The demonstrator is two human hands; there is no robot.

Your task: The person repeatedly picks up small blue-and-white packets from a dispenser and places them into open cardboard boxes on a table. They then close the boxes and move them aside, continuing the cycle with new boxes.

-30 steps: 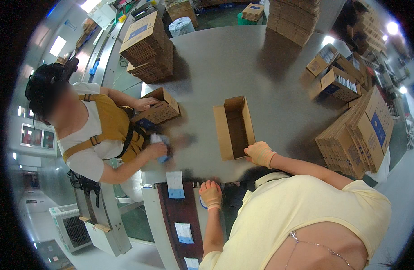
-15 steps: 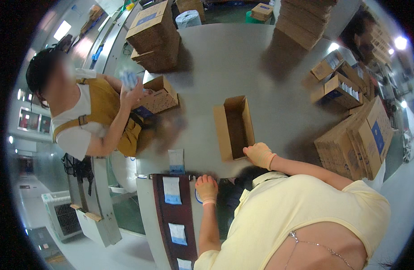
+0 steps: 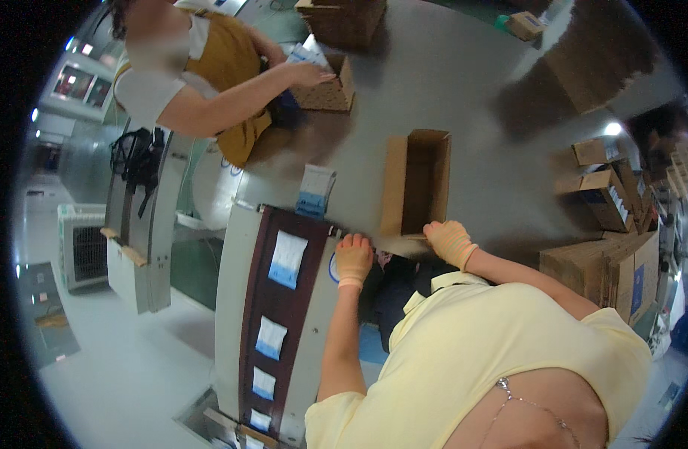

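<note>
My right hand (image 3: 450, 243), in a thin pale orange glove, pinches the near edge of an open cardboard box (image 3: 393, 187). The box stands on the metal table with its inside bare. Gloved alike, my left hand (image 3: 354, 260) lies flat over the table's near edge, beside the end of a dark conveyor belt (image 3: 265, 288), and holds nothing. White and blue packets (image 3: 288, 258) ride on the belt in a row. At the belt's end, packets (image 3: 315, 191) lie on the table, partly overlapping.
Across the table at left, a co-worker in a mustard apron (image 3: 228, 63) holds packets over another cardboard box (image 3: 325, 93). Flattened cartons (image 3: 583, 266) are stacked at right, near filled boxes (image 3: 606, 198). A carton stack (image 3: 344, 22) stands at the far side.
My view has swung toward the belt. The co-worker's packets have come down to the box there. Another packet has reached the belt's end; my hands keep their places.
</note>
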